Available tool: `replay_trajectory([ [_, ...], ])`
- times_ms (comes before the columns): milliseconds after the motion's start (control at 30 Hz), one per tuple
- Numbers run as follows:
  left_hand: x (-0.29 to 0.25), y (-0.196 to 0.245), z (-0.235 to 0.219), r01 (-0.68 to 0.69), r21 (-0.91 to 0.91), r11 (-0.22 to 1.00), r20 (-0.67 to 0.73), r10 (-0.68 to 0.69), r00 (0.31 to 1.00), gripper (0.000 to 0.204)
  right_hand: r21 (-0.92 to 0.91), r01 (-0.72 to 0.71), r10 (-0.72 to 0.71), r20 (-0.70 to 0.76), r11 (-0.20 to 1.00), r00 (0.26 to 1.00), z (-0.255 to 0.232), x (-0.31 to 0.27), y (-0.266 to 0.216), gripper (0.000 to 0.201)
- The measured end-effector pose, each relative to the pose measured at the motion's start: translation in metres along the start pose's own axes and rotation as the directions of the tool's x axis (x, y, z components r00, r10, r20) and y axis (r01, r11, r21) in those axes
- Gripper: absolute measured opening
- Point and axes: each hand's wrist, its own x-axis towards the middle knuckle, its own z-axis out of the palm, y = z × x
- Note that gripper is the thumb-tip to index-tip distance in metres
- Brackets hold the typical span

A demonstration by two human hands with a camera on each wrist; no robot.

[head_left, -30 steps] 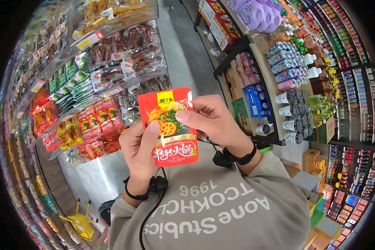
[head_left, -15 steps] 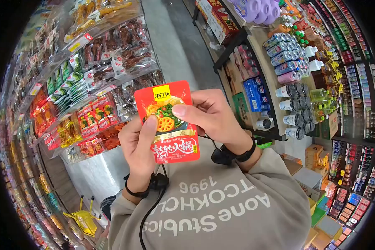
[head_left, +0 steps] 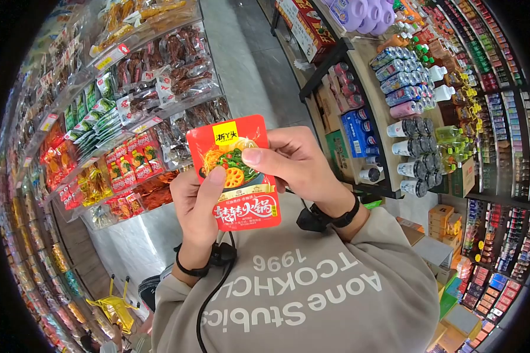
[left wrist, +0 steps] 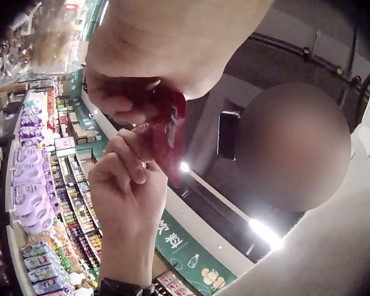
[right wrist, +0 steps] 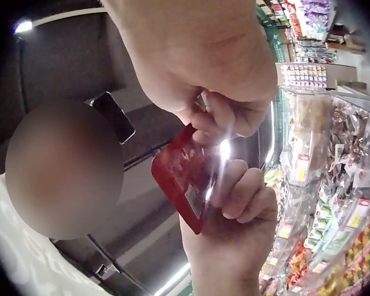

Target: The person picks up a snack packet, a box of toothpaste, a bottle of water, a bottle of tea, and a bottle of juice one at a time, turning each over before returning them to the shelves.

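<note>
In the head view a flat red food packet (head_left: pixel 235 176) stands before the person's chest, its printed front facing up to the camera. A yellow label marks its top, with a picture of vegetables in a bowl and white lettering below. The left hand (head_left: pixel 195 203) pinches its left edge, thumb laid across the front. From the other side the right hand (head_left: pixel 297 162) grips the right edge, thumb also on the front. Both wrist views catch the packet side-on or from behind, with curled fingers supporting its back.
Shelves of bagged snacks (head_left: pixel 171 76) rise on the left, with similar red packets (head_left: pixel 138 159) in a lower bin. To the right a rack carries drink cans (head_left: pixel 400 76), dark-lidded cups (head_left: pixel 409 147) and purple bottles (head_left: pixel 362 15). A yellow stool (head_left: pixel 118 309) stands at lower left.
The packet has shifted slightly up and left in the head view and tilted a little anticlockwise. Both hands keep their hold on it.
</note>
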Motion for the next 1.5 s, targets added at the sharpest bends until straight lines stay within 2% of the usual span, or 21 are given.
replay_trajectory([
  [100, 0.002, 0.003, 0.002, 0.04, 0.016, 0.999, -0.003, -0.039, 0.999, 0.022, 0.01, -0.001, 0.001, -0.004, 1.0, 1.0, 0.001, 0.0, -0.001, 0.027],
  [200, 0.004, 0.004, 0.006, 0.023, 0.033, 0.999, 0.021, -0.024, 0.999, 0.021, 0.013, 0.008, -0.007, -0.023, 1.0, 1.0, 0.001, 0.0, 0.0, 0.027],
  [300, 0.003, 0.004, 0.006, 0.008, 0.15, 0.989, 0.001, -0.008, 1.0, 0.019, -0.032, -0.043, 0.044, 0.017, 0.999, 0.999, -0.008, -0.002, 0.0, 0.026],
  [367, 0.0, 0.006, 0.005, -0.065, 0.22, 0.973, 0.059, 0.054, 0.997, 0.018, -0.003, 0.167, -0.165, 0.106, 0.986, 0.981, -0.009, -0.001, 0.015, 0.029],
  [433, 0.001, 0.005, -0.004, -0.17, 0.311, 0.935, 0.161, 0.125, 0.979, 0.018, 0.004, 0.199, -0.196, 0.198, 0.98, 0.961, -0.013, -0.004, 0.014, 0.035],
  [567, -0.005, 0.004, -0.001, -0.14, 0.208, 0.968, 0.113, 0.118, 0.987, 0.018, -0.05, 0.212, -0.192, 0.255, 0.976, 0.948, -0.022, -0.008, 0.015, 0.031],
  [733, -0.007, 0.004, 0.002, -0.046, 0.068, 0.997, 0.069, 0.041, 0.997, 0.02, -0.061, 0.21, -0.19, 0.242, 0.976, 0.952, -0.022, -0.009, 0.014, 0.027],
  [933, -0.005, 0.002, 0.0, -0.015, 0.034, 0.999, 0.057, 0.013, 0.998, 0.026, 0.001, 0.218, -0.213, 0.221, 0.976, 0.952, -0.022, -0.005, 0.018, 0.02],
  [1233, -0.001, 0.002, -0.011, 0.042, -0.001, 0.999, 0.051, -0.042, 0.998, 0.026, 0.028, 0.133, -0.136, 0.174, 0.991, 0.975, -0.012, 0.003, 0.017, 0.017],
  [1333, -0.001, 0.002, -0.016, 0.072, -0.011, 0.997, 0.047, -0.072, 0.996, 0.025, -0.02, 0.146, -0.138, 0.212, 0.989, 0.967, -0.02, 0.007, 0.03, 0.018],
  [1433, 0.006, 0.003, -0.049, 0.053, 0.21, 0.976, 0.047, -0.064, 0.997, 0.025, -0.018, -0.002, 0.003, 0.104, 1.0, 0.995, -0.007, 0.005, 0.012, 0.023],
  [1467, 0.011, 0.004, -0.07, 0.093, 0.326, 0.941, 0.022, -0.106, 0.994, 0.024, -0.127, -0.032, 0.041, 0.063, 0.991, 0.997, -0.005, 0.006, 0.007, 0.026],
  [1500, 0.013, 0.001, -0.098, 0.192, 0.468, 0.863, -0.046, -0.194, 0.98, 0.024, -0.103, -0.005, 0.016, 0.098, 0.995, 0.995, -0.014, 0.007, 0.018, 0.028],
])
